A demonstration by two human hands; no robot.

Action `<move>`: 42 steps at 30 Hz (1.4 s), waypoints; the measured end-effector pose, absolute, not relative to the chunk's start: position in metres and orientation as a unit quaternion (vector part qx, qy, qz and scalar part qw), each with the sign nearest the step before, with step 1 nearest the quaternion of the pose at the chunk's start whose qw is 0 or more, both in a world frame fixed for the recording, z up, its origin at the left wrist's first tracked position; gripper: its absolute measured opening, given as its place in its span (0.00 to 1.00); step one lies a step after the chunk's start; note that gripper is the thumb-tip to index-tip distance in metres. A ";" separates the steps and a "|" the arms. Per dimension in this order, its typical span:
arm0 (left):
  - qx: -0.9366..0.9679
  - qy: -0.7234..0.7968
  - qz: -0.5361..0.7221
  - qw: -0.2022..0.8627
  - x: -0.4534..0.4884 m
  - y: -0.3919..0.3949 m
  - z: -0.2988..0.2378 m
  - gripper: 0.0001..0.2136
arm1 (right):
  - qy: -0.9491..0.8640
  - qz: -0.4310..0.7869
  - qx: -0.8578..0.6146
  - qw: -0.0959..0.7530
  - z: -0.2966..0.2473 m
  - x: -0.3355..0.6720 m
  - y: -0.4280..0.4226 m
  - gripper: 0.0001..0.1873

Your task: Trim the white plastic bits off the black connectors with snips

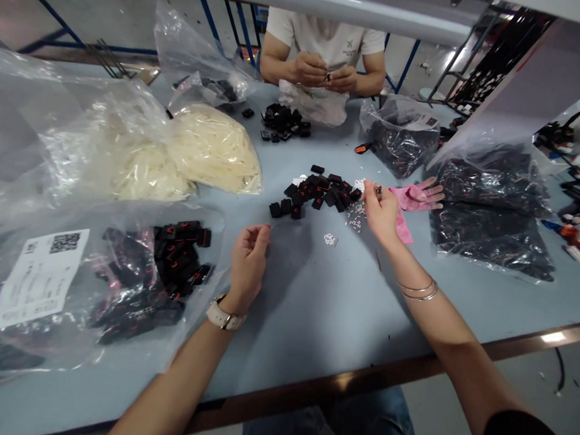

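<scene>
My right hand [380, 208] pinches a small dark part [378, 190] between fingertips, above the scattered white plastic pins [354, 216]; it is too tiny to tell its long axis. My left hand [248, 261] hovers loosely curled, holding nothing, near the pile of blocky black housings [318, 192] on the smooth grey table [323, 306].

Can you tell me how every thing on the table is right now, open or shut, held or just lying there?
Left hand: grip loosely curled, holding nothing visible.
Right hand: grip pinching a small part.
Black parts pile: loose on the table.
White pins: scattered.
Pink glove: lying flat.
Labelled bag: mouth open.
</scene>
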State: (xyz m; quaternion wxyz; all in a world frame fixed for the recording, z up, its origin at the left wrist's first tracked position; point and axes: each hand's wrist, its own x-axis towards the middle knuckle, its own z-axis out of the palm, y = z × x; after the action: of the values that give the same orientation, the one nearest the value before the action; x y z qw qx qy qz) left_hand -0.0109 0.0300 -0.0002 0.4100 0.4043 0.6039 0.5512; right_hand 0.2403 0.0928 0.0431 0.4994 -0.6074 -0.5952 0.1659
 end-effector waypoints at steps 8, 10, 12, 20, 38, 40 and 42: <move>0.495 0.617 0.481 0.378 -0.005 0.024 0.002 0.18 | -0.708 0.065 -0.667 0.222 0.033 0.240 0.097 0.22; 0.513 0.611 0.472 0.374 -0.005 0.024 0.001 0.17 | -0.721 0.067 -0.667 0.174 0.031 0.235 0.096 0.24; 0.529 0.608 0.465 0.367 -0.005 0.023 -0.001 0.16 | -0.726 0.070 -0.669 0.143 0.028 0.232 0.095 0.24; 0.560 0.615 0.433 0.347 -0.008 0.023 -0.002 0.15 | -0.718 0.115 -0.659 0.193 0.020 0.235 0.101 0.14; 0.615 0.565 0.406 0.371 -0.003 0.015 0.008 0.19 | -0.781 0.311 -0.471 0.269 0.048 0.189 0.061 0.18; 0.618 0.545 0.412 0.390 -0.002 0.014 0.009 0.18 | -0.796 0.316 -0.460 0.234 0.049 0.180 0.053 0.18; 0.610 0.542 0.415 0.401 -0.003 0.015 0.008 0.16 | -0.804 0.316 -0.455 0.216 0.048 0.176 0.049 0.17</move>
State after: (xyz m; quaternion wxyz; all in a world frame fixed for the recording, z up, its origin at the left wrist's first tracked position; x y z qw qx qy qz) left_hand -0.0025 0.0149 0.0082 0.4014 0.6101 0.5425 0.4152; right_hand 0.1758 0.0485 0.0482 0.2162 -0.4549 -0.8042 0.3156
